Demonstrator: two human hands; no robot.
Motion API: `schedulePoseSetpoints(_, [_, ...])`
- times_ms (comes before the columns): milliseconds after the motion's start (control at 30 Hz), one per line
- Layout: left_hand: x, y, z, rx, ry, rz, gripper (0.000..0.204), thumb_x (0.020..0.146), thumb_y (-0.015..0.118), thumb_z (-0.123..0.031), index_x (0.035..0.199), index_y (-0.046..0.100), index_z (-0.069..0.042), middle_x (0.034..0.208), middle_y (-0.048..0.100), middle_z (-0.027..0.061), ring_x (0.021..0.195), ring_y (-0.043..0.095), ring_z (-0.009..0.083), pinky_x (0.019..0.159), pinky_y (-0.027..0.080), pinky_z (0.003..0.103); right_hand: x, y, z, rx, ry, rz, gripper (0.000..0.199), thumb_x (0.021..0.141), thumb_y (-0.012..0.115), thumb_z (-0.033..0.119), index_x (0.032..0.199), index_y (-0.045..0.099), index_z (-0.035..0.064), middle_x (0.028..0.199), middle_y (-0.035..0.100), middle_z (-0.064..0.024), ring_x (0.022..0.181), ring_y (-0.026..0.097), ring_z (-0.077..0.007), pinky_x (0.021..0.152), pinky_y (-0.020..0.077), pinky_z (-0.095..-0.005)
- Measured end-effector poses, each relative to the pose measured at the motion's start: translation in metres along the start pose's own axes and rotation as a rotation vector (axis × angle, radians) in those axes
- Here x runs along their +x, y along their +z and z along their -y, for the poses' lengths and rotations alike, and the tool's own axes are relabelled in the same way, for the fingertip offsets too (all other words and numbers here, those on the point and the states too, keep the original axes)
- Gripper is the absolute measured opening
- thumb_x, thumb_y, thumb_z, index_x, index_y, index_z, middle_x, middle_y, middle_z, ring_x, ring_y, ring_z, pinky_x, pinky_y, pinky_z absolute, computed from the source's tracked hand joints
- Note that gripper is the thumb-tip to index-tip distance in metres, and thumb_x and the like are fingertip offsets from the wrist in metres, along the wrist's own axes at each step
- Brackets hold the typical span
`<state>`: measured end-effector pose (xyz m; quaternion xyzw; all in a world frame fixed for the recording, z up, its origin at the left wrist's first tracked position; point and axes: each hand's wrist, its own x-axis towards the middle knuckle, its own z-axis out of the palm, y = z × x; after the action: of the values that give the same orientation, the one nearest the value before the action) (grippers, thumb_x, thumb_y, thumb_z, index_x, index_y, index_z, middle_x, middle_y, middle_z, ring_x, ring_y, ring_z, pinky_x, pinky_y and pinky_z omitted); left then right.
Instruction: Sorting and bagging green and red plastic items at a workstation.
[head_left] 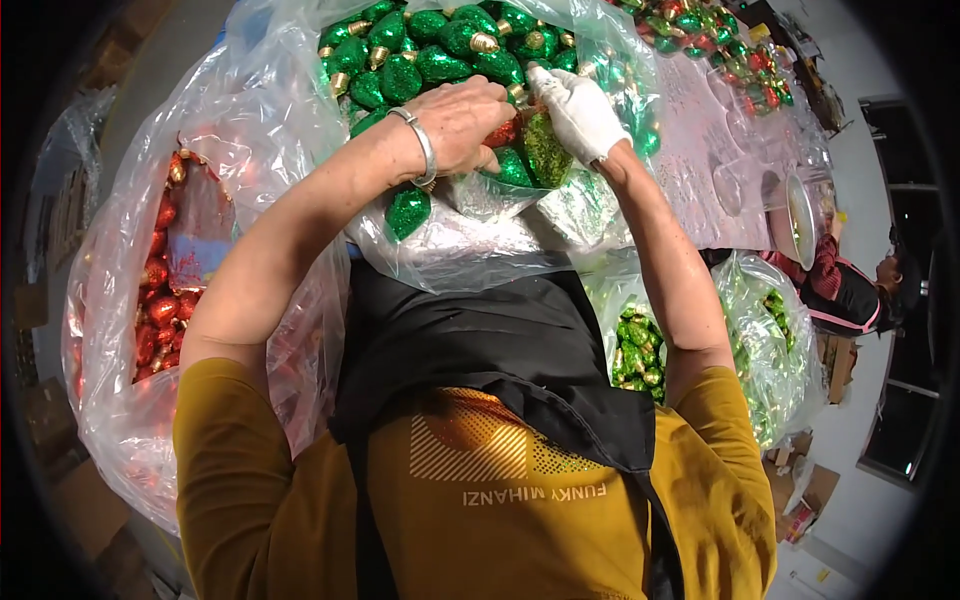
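Note:
My left hand (458, 125), bare with a metal bangle, curls its fingers and thumb about a red glitter bulb ornament (504, 134), mostly hidden beneath them. Beside it, my right hand (580, 113) in a white glove has its fingers bent together; what they hold, if anything, is hidden. Just below the glove a light-green glitter ornament (546, 150) and a dark-green ornament (511, 168) lie in clear plastic packaging (500, 203). Beyond both hands spreads a heap of green bulb ornaments (440, 62) with gold caps. A single green ornament (408, 212) rests below my left wrist.
At left, a large clear bag (110, 300) contains red ornaments (160, 310). Light-green ornaments (640, 350) fill a bag by my right forearm. Mixed ornaments (750, 70) lie on the pink table (690, 150) at far right, where another person (850, 295) is near a round pale container (798, 220).

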<state>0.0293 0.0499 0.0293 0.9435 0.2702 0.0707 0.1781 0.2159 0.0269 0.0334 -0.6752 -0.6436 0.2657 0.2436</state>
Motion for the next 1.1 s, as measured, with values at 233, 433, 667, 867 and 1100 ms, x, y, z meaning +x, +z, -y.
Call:
schedulePoseSetpoints(233, [-0.003,0.003,-0.003,0.097,0.082,-0.048,0.063,0.063,0.079,-0.019,0.117,0.055,0.004,0.117,0.054,0.0125,0.111,0.048,0.0286,0.095,0.042,0.037,-0.007,0.001,0.013,-0.396,-0.170,-0.168,0.041,0.091,0.050,0.043,0.094,0.064,0.0035,0.088,0.065,-0.0219,0.086,0.062,-0.0372,0.076,0.0484,-0.0416])
schedulePoseSetpoints(433, [-0.004,0.011,0.005,0.134,0.214,-0.170,0.047,0.063,0.080,-0.029,0.095,0.061,0.000,0.100,0.055,0.0089,0.101,0.050,0.0268,0.086,0.044,0.037,-0.010,-0.023,0.010,-0.363,-0.266,0.125,0.038,0.090,0.054,0.040,0.094,0.063,0.0032,0.087,0.066,-0.0182,0.082,0.063,-0.0356,0.074,0.0501,-0.0404])
schedulePoseSetpoints(667, [-0.008,0.003,-0.002,0.097,0.139,-0.040,0.065,0.061,0.080,-0.022,0.116,0.055,0.002,0.114,0.054,0.0110,0.109,0.046,0.0274,0.093,0.039,0.037,-0.042,-0.038,0.010,-0.146,-0.862,-0.176,0.017,0.085,0.064,0.022,0.095,0.064,0.0084,0.085,0.065,-0.0107,0.078,0.061,-0.0294,0.071,0.0511,-0.0378])
schedulePoseSetpoints(867, [-0.008,0.001,-0.001,0.030,0.100,-0.043,0.075,0.063,0.079,-0.021,0.127,0.047,0.001,0.120,0.051,0.0136,0.115,0.045,0.0301,0.094,0.038,0.038,-0.074,-0.001,-0.029,-0.352,-0.761,-0.242,0.022,0.075,0.071,0.015,0.095,0.062,0.0105,0.093,0.061,-0.0102,0.085,0.060,-0.0289,0.072,0.0504,-0.0363])
schedulePoseSetpoints(1100, [0.013,0.006,-0.001,0.038,0.253,-0.094,0.081,0.073,0.073,-0.032,0.138,0.036,0.000,0.132,0.045,0.0197,0.117,0.045,0.0367,0.095,0.037,0.042,-0.072,-0.011,-0.008,-0.491,-0.476,-0.213,0.023,0.075,0.070,0.022,0.089,0.061,0.0074,0.093,0.057,-0.0116,0.090,0.058,-0.0313,0.078,0.0472,-0.0405])
